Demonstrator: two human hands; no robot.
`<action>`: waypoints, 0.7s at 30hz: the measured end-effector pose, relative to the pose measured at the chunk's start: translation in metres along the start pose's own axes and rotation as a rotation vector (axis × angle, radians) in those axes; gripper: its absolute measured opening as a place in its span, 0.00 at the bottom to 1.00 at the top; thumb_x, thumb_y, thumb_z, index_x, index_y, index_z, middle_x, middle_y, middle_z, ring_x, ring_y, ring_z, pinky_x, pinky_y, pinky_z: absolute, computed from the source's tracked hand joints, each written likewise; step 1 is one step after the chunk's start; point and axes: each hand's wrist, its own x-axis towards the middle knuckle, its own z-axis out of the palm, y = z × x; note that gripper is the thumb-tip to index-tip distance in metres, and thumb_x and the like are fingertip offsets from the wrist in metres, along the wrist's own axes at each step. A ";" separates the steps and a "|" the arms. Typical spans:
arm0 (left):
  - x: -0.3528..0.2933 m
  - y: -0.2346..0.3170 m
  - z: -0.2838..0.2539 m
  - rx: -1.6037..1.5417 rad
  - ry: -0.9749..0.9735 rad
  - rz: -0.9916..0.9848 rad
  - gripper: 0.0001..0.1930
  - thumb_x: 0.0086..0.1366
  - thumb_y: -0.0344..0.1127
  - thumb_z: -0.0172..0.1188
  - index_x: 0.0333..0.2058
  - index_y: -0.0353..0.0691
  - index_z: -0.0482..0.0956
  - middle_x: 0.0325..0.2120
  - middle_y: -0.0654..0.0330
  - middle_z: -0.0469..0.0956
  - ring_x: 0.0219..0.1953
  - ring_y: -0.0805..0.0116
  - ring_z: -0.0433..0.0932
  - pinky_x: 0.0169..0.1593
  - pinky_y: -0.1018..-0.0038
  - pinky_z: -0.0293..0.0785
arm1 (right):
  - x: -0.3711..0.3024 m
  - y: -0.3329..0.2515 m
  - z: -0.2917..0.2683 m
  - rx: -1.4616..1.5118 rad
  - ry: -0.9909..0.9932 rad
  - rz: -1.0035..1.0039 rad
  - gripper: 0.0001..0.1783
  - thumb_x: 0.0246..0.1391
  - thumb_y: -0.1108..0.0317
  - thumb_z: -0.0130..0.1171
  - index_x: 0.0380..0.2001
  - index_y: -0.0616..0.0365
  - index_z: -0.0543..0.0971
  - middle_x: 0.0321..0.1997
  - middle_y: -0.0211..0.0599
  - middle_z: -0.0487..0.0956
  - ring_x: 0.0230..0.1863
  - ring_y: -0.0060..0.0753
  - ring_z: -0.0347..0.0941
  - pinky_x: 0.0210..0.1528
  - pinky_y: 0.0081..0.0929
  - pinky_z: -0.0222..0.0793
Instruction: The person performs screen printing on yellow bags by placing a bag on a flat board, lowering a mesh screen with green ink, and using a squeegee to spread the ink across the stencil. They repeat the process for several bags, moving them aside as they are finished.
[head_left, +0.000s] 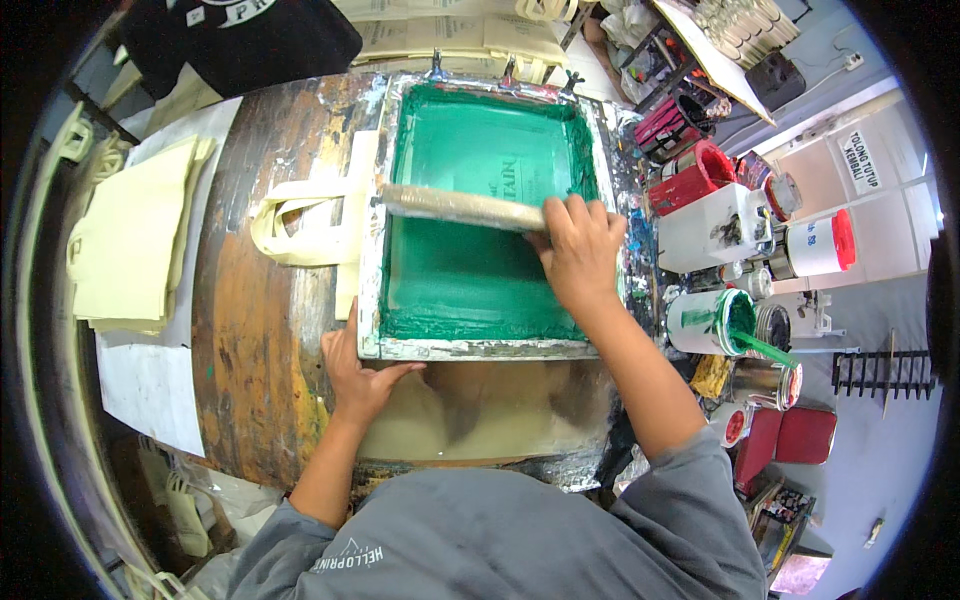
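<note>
A screen-printing frame (480,349) with a pale, ink-smeared rim lies on the table, its mesh (460,285) coated in green ink and thicker along the sides. My right hand (583,250) grips one end of a long squeegee (455,207), which spans the mesh from side to side. At the near left corner of the frame, my left hand (358,375) rests with thumb and fingers spread along the edges. A cream tote bag (362,190) sticks out from under the frame's left side, its handles lying on the wood.
A stack of cream bags (140,235) lies on the left. Along the right edge stand ink containers, including a white tub (700,322) with green ink and a red one (695,175). Clamps (510,68) hold the frame's far side. A dark shirt (240,45) shows beyond the table.
</note>
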 end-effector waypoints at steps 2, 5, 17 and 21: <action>0.000 -0.001 0.001 -0.006 -0.004 -0.006 0.67 0.37 0.60 0.87 0.74 0.32 0.68 0.49 0.57 0.86 0.45 0.53 0.74 0.56 0.60 0.66 | 0.025 0.013 0.025 -0.009 0.050 -0.013 0.26 0.46 0.60 0.80 0.47 0.47 0.79 0.43 0.31 0.78 0.48 0.43 0.73 0.52 0.46 0.59; -0.002 -0.001 0.003 0.009 0.004 -0.032 0.67 0.37 0.61 0.87 0.74 0.33 0.68 0.49 0.58 0.86 0.46 0.53 0.73 0.56 0.60 0.65 | 0.068 0.029 0.055 -0.050 0.133 -0.015 0.28 0.46 0.59 0.81 0.49 0.46 0.78 0.44 0.31 0.78 0.49 0.42 0.74 0.51 0.47 0.60; 0.182 0.041 -0.040 0.110 0.061 0.399 0.53 0.49 0.71 0.79 0.66 0.40 0.80 0.51 0.48 0.77 0.55 0.46 0.75 0.61 0.51 0.70 | 0.188 0.081 0.071 -0.035 -0.045 -0.027 0.38 0.45 0.49 0.83 0.57 0.44 0.76 0.51 0.31 0.83 0.58 0.46 0.79 0.54 0.59 0.68; 0.330 0.039 0.052 0.315 0.156 0.624 0.48 0.60 0.77 0.67 0.61 0.37 0.82 0.53 0.45 0.80 0.57 0.44 0.77 0.63 0.51 0.71 | 0.186 0.074 0.093 -0.099 0.010 -0.045 0.37 0.44 0.49 0.83 0.56 0.45 0.77 0.52 0.30 0.84 0.57 0.44 0.80 0.54 0.56 0.69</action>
